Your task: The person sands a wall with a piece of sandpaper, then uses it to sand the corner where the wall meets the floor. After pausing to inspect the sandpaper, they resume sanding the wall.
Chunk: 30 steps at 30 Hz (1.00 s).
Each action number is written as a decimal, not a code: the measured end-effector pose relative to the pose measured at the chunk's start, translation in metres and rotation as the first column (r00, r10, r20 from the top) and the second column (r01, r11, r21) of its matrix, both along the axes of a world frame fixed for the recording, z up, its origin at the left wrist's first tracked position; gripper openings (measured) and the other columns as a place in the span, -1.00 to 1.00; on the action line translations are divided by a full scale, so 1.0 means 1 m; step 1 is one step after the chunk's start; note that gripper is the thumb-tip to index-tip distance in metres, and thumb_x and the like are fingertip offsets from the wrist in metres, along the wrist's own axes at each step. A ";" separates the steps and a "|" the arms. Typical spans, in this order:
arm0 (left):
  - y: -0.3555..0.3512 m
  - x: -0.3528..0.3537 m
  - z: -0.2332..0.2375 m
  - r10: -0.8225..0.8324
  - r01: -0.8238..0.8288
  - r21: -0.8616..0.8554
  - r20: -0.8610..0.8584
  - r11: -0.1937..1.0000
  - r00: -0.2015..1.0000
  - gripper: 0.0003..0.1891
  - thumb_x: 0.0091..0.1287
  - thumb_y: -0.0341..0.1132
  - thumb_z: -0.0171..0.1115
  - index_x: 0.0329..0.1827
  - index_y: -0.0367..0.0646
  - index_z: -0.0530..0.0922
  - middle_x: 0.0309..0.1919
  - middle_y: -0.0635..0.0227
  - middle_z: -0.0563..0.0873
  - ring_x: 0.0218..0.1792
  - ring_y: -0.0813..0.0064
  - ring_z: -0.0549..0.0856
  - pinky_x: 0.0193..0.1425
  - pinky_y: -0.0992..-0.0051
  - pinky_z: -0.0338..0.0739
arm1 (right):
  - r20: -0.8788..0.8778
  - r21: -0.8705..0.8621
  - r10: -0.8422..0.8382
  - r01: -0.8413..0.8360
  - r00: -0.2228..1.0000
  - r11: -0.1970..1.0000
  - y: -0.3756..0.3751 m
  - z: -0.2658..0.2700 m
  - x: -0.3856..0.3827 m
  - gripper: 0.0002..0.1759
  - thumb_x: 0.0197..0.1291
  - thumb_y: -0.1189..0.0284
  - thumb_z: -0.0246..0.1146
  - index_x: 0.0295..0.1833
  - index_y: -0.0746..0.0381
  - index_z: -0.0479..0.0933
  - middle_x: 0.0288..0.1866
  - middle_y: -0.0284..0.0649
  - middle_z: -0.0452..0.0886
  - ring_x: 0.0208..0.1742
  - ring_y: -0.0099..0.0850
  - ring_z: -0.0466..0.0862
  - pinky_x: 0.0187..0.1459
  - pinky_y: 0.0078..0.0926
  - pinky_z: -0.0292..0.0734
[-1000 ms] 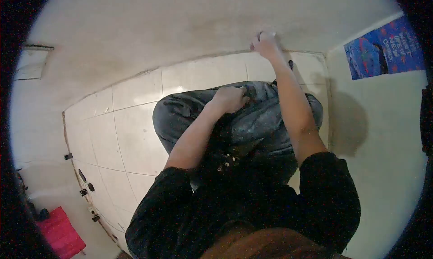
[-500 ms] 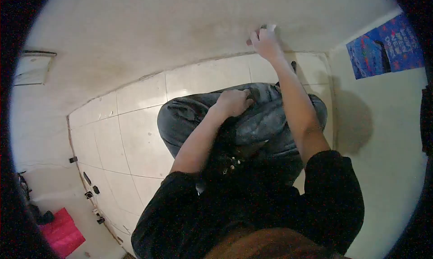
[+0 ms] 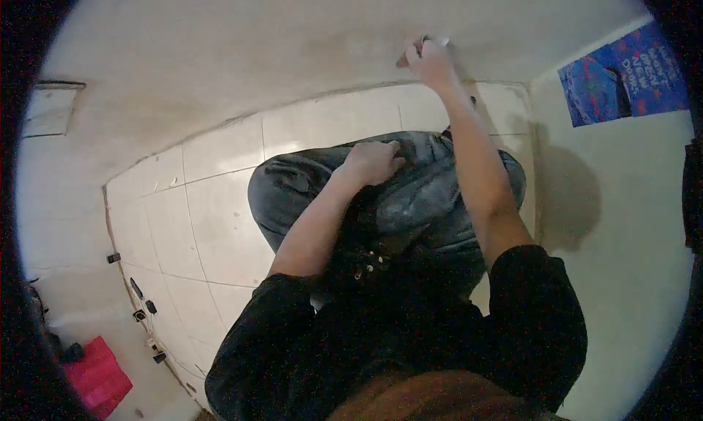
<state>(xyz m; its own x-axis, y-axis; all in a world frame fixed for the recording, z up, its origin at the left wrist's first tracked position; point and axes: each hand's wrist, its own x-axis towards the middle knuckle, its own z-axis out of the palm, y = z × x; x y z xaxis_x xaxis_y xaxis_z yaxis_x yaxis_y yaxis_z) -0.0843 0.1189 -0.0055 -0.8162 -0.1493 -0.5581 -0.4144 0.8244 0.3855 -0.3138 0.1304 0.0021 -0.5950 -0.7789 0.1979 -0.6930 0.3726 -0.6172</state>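
Fingers curled, my right hand [image 3: 433, 62] is up against the pale wall [image 3: 293, 47], just above the floor line. It grips a small brownish piece [image 3: 402, 60] that sticks out to the left of the fingers, and a white bit [image 3: 444, 41] shows at its upper right. What exactly the piece is cannot be made out. On the grey jeans [image 3: 417, 201] over my crossed legs rests my left hand [image 3: 375, 163], its fingers loosely bent and partly hidden.
Blue printed posters [image 3: 648, 76] hang on the right wall. Black adapters [image 3: 151, 307] and cables lie along the left floor edge, near a pink sheet [image 3: 99, 377]. Light tiles [image 3: 220, 208] cover the floor. A pale panel [image 3: 53, 109] is at the upper left.
The view has shifted slightly. My right hand has turned a little at the wall, and more of the brownish piece shows. My left hand has moved slightly on the jeans.
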 end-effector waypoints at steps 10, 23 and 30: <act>-0.002 -0.002 0.005 0.003 -0.003 0.001 -0.005 1.000 1.000 -0.47 0.48 0.05 0.00 0.31 -0.17 0.42 0.02 -0.05 0.71 0.09 -0.08 0.66 0.17 0.01 0.54 | -0.003 -0.121 -0.085 0.084 0.996 0.989 -0.008 -0.005 -0.012 -0.60 0.34 0.23 0.10 -0.40 0.22 0.71 -0.31 -0.04 0.72 -0.15 -0.03 0.67 -0.04 -0.16 0.54; -0.002 -0.001 0.001 -0.008 0.007 -0.024 -0.035 1.000 0.999 -0.46 0.48 0.05 0.00 0.29 -0.20 0.43 -0.01 -0.06 0.71 0.05 -0.09 0.67 0.15 0.01 0.54 | -0.113 -0.035 -0.005 0.001 0.994 0.999 -0.003 -0.010 -0.003 -0.60 0.33 0.21 0.14 -0.28 0.37 0.62 -0.27 0.14 0.66 -0.16 0.07 0.65 -0.10 -0.02 0.52; -0.002 0.000 0.002 0.003 -0.003 -0.015 -0.034 1.000 0.999 -0.46 0.48 0.07 -0.02 0.33 -0.16 0.42 0.00 -0.05 0.71 0.06 -0.09 0.67 0.16 -0.01 0.53 | 0.038 -0.102 0.022 -0.018 0.999 0.995 0.000 0.000 -0.009 -0.67 0.34 0.29 0.12 -0.25 0.31 0.67 -0.27 0.05 0.70 -0.15 0.03 0.64 -0.09 -0.05 0.53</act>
